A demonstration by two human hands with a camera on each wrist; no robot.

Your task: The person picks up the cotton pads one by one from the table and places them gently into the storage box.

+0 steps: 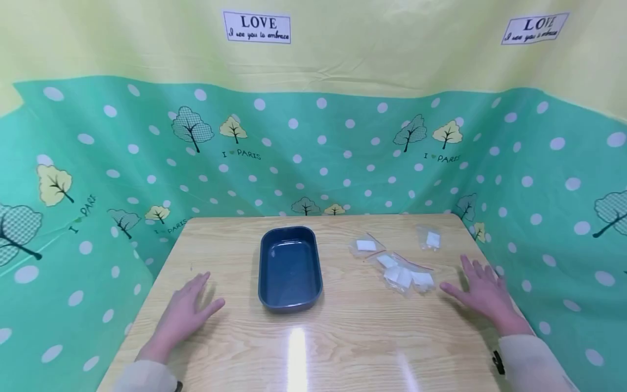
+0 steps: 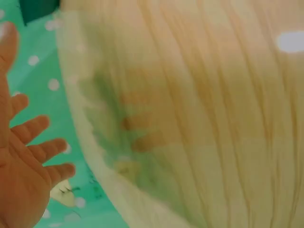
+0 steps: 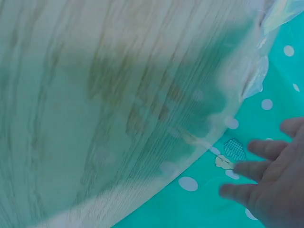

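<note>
My left hand (image 1: 183, 316) is over the left side of the table with its thumb spread from the fingers, holding nothing. It is left of a dark blue rectangular tray (image 1: 290, 272). The left wrist view shows the same spread fingers (image 2: 52, 148). On the right, my right hand (image 1: 482, 294) also has its fingers apart and holds nothing. Nearest to it is a cluster of small clear plastic bags (image 1: 404, 275) with white pieces inside. One more such bag (image 1: 364, 245) lies at the cluster's left, another (image 1: 432, 238) farther back. In the right wrist view, plastic (image 3: 256, 78) shows beyond the fingers.
The light wood table (image 1: 338, 337) reflects a bright light near its front. A green dotted cloth (image 1: 323, 158) with printed trees hangs behind the table and along both sides. Yellow cloth (image 1: 372, 49) is above it.
</note>
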